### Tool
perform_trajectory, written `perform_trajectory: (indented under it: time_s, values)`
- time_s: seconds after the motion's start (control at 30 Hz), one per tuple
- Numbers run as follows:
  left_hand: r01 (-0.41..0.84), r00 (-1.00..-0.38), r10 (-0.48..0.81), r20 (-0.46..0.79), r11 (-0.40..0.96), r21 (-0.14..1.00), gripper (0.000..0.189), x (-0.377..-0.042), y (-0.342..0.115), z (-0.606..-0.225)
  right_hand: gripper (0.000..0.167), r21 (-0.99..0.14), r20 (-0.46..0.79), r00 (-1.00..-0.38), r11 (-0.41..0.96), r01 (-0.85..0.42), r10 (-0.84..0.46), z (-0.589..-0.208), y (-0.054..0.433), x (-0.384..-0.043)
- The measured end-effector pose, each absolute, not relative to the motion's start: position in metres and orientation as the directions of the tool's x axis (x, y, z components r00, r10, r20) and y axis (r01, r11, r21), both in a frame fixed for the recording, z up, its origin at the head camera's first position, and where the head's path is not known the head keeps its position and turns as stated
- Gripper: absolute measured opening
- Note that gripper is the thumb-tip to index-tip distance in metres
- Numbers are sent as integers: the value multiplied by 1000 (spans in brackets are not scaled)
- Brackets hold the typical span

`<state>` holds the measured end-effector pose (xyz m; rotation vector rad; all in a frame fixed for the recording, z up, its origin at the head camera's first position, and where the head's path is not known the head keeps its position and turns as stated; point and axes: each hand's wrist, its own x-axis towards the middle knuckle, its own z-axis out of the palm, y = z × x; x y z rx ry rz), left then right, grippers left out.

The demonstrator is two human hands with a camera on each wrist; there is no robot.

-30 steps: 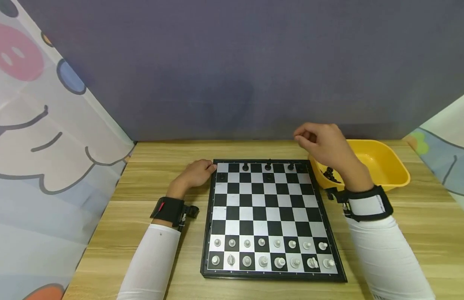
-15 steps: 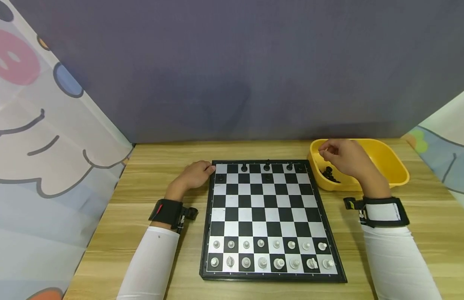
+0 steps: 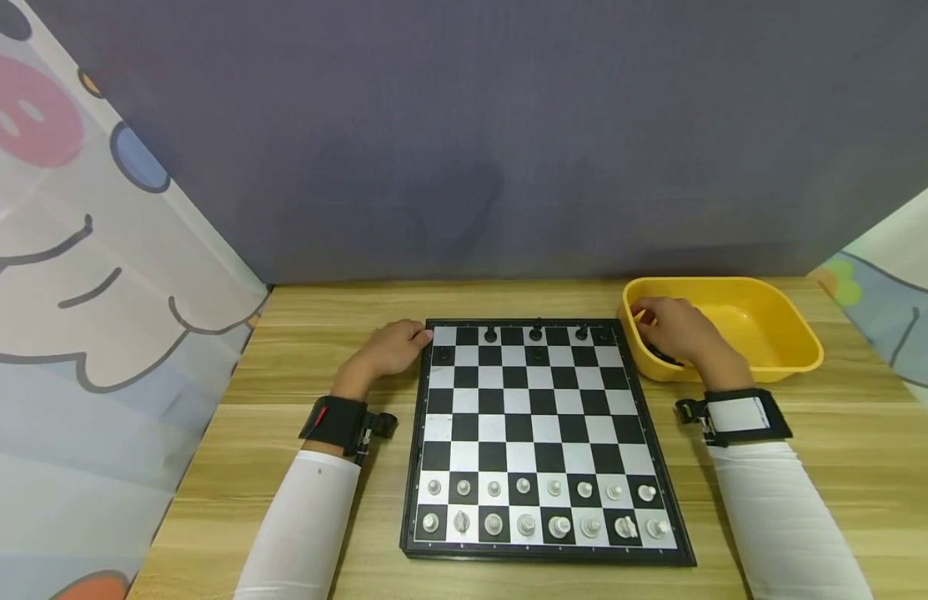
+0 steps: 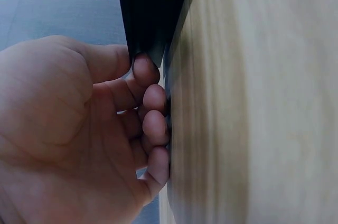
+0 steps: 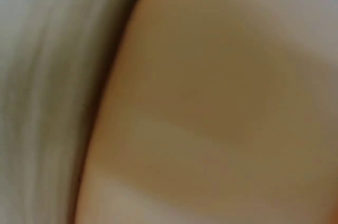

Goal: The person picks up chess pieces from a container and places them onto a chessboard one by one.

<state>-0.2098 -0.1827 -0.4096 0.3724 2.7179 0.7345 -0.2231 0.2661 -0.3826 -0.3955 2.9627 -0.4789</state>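
Observation:
A black-framed chessboard (image 3: 539,433) lies on the table. My left hand (image 3: 388,346) holds its far left corner, and in the left wrist view the thumb and index finger (image 4: 145,70) pinch the board's edge. White chess pieces (image 3: 526,523) fill the two near rows; a few black ones (image 3: 535,334) stand along the far side. My right hand (image 3: 677,333) reaches down into the yellow tub (image 3: 764,329), by the dark pieces (image 3: 662,357) at its left end. Its fingertips are hidden there, and the tub wall blurs the right wrist view.
A grey panel (image 3: 464,167) rises behind the wooden table (image 3: 321,333). Printed cloth (image 3: 118,267) hangs at the left, with more at the right. The tub stands close against the board's far right corner.
My right hand has gone from above the board's far right corner over to the tub and down into it. The left hand has kept its place on the board.

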Motion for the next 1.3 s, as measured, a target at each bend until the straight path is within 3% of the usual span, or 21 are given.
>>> perform_trajectory:
  time_s: [0.67,1.3]
  values:
    - [162,-921,318,-224,838,521,36,-210,-183,-411,29,-310,-128,-964,933,-183,-232,-392,266,-225]
    - [165,-920,322,-222,835,525,36,-209,-183,-409,30,-301,-79,-980,942,-151,-183,-390,262,-224]
